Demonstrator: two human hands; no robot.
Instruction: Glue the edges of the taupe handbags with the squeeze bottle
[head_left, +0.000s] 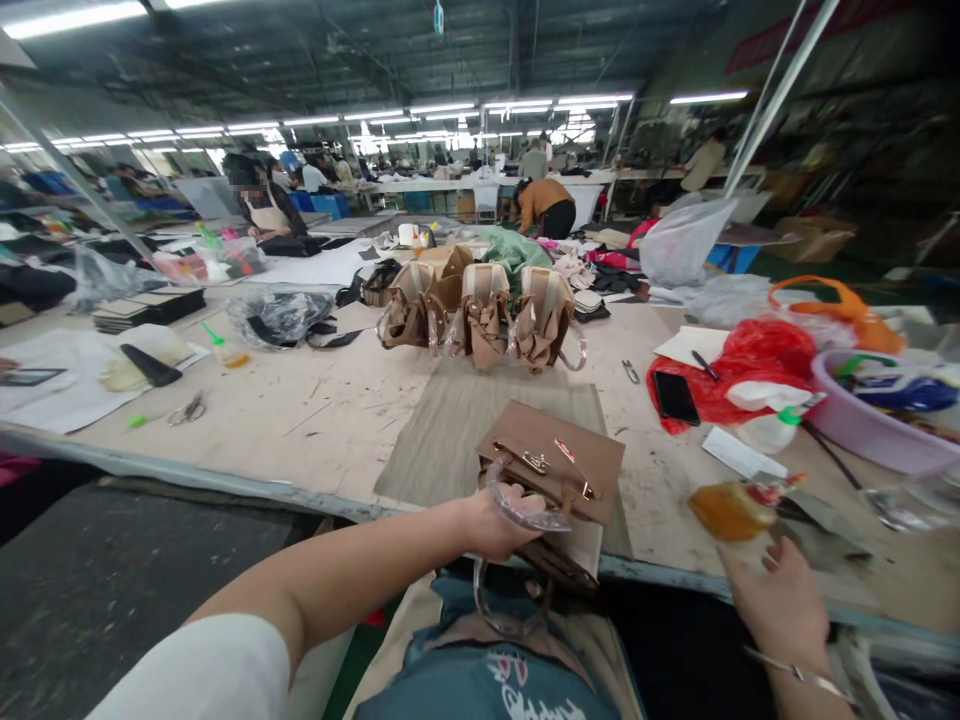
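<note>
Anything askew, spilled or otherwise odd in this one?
The amber bottle by the right hand seems tipped, its red top pointing sideways, though blur makes this unsure; I see no spill. The brown handbag sits askew, overhanging the near edge of the table.

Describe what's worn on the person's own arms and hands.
Left hand: no glove; a plain white sleeve ends near the elbow. Right hand: no glove; slim silvery bracelet at the wrist, any sleeve out of frame.

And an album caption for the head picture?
Left hand on a brown bag, right hand by an amber bottle.
</note>
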